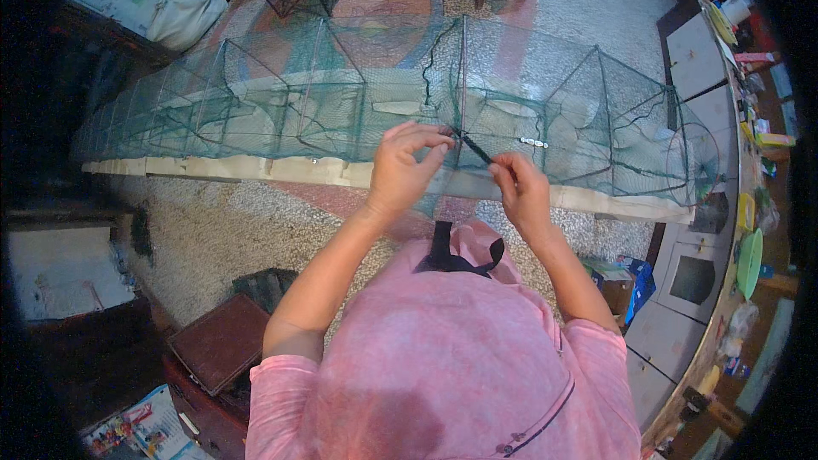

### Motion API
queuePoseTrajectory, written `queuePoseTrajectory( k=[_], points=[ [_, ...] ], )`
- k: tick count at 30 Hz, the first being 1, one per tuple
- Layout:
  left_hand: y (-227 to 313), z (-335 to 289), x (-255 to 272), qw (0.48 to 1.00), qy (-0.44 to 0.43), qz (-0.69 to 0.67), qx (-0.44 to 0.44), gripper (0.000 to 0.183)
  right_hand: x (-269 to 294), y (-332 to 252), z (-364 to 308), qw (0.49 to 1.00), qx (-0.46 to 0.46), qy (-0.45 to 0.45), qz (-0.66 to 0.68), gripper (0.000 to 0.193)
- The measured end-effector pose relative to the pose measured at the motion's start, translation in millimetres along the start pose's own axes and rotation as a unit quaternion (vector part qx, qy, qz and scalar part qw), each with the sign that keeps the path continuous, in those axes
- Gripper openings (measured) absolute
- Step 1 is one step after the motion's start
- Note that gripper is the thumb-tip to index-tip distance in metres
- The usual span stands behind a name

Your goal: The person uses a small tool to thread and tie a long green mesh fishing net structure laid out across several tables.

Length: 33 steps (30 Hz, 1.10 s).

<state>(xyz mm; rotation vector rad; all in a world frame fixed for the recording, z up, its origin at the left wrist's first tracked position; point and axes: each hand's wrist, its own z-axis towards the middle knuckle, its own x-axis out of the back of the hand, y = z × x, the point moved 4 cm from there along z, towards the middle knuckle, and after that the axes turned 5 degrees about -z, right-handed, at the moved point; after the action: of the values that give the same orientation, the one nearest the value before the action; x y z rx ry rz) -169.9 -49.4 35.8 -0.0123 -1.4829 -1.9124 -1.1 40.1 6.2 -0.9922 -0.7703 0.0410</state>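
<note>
At twelve o'clock, across the floor, I see the long green net trap (341, 102), and the left hand (400, 170) pinches its mesh while the right hand (521, 190) pinches a thin dark tool (477, 150). Both wrists are raised, fingers curled tight. I judge a slipped pinch could tear the netting.

Net cage (358, 102) on plank (256, 169); hands apparently at its front edge.
</note>
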Motion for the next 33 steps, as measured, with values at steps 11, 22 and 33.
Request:
queuePoseTrajectory(
  k=[11,22,33],
  points=[
    [2.0,-4.9,-0.4,0.999,0.017,0.027,-0.04,0.011,16.3,-69.6,52.0,0.992,0.077,0.073,-0.061,0.01],
    [12.7,-7.1,2.4,0.991,0.055,0.029,-0.119,0.011,6.6,-148.2,89.8,0.973,0.151,-0.011,0.175,0.014],
    [-15.0,-1.8,-2.2,0.978,0.01,-0.21,0.0,0.016,209.3,-210.9,48.1,0.883,0.32,0.05,0.341,0.024]
  ],
)
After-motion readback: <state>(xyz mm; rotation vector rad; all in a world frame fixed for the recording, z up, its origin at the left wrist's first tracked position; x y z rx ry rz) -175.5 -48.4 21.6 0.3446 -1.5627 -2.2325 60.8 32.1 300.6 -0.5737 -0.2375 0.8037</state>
